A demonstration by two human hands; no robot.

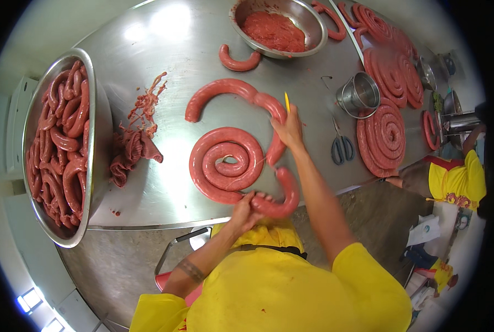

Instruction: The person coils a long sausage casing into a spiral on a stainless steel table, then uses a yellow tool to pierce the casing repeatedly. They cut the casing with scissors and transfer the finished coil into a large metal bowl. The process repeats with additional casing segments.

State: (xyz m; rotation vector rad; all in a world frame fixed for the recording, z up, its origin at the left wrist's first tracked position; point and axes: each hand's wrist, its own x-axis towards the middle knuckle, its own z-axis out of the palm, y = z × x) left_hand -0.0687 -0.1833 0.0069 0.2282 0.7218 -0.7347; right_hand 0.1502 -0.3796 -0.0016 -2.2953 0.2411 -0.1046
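Observation:
A long raw sausage coil (228, 135) lies flat on the steel table, wound in a spiral. Its outer end (283, 202) bends up at the table's front edge, and my left hand (247, 210) is closed around it. My right hand (289, 130) grips a slim yellow tool (287, 102), whose kind I cannot make out, and rests against a curved sausage length (225, 88) pinched near its middle. A thin pale string (255, 166) runs between the coil and the sausage beside my right hand. Farther back lies a short curved sausage (239, 62).
A large steel tub (93, 166) heaped with sausages stands left, beside meat scraps and casing (133, 152). A meat bowl (319, 36) is at the back. Scissors (342, 148), a small bucket (363, 91) and sausage coils (380, 135) lie right. Another person (454, 177) stands far right.

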